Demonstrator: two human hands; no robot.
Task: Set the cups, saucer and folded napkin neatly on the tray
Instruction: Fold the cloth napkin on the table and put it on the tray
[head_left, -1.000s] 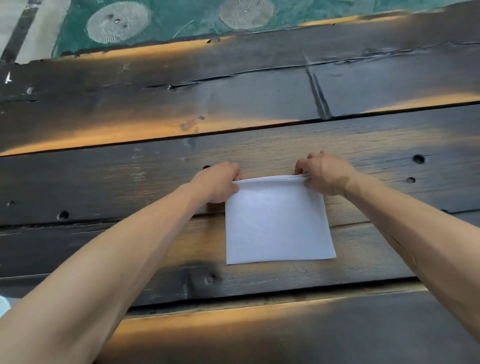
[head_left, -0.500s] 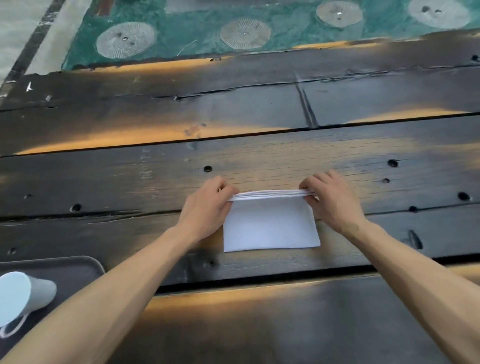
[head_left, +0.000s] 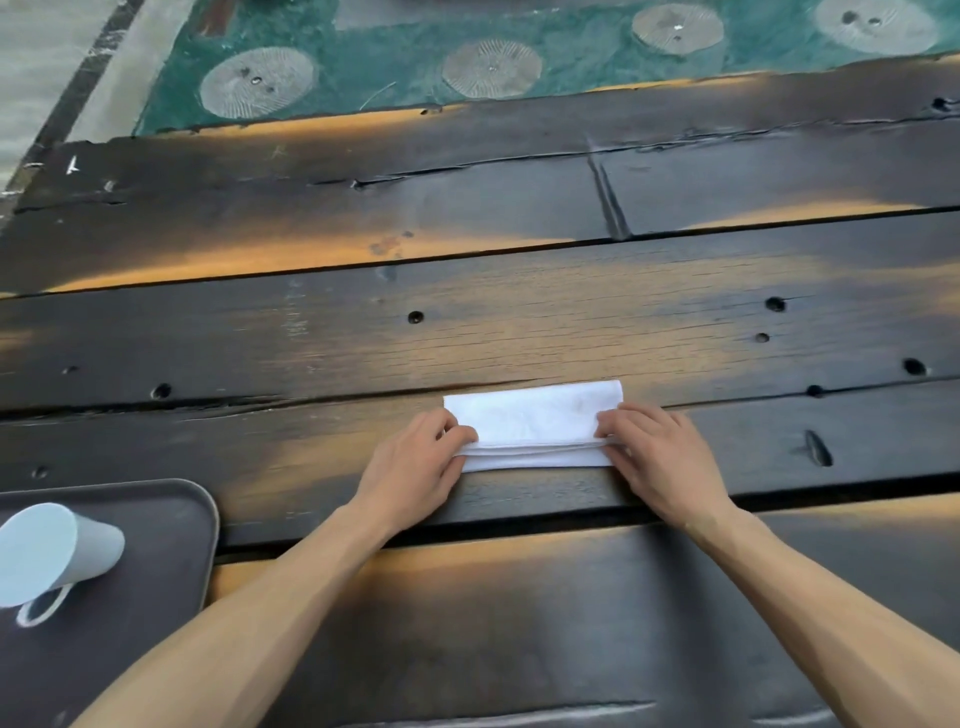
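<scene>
folded napkin (head_left: 535, 423) on table (head_left: 519, 327), between hands (head_left: 540, 462)

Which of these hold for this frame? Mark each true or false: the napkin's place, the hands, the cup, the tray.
1. The napkin lies on the wooden table, not on the tray. True.
2. Only the right hand touches the napkin. False: the left hand pinches the other end too.
3. A pale cup stands on the tray. True.
4. The tray sits right of the napkin. False: it is at the lower left.
</scene>
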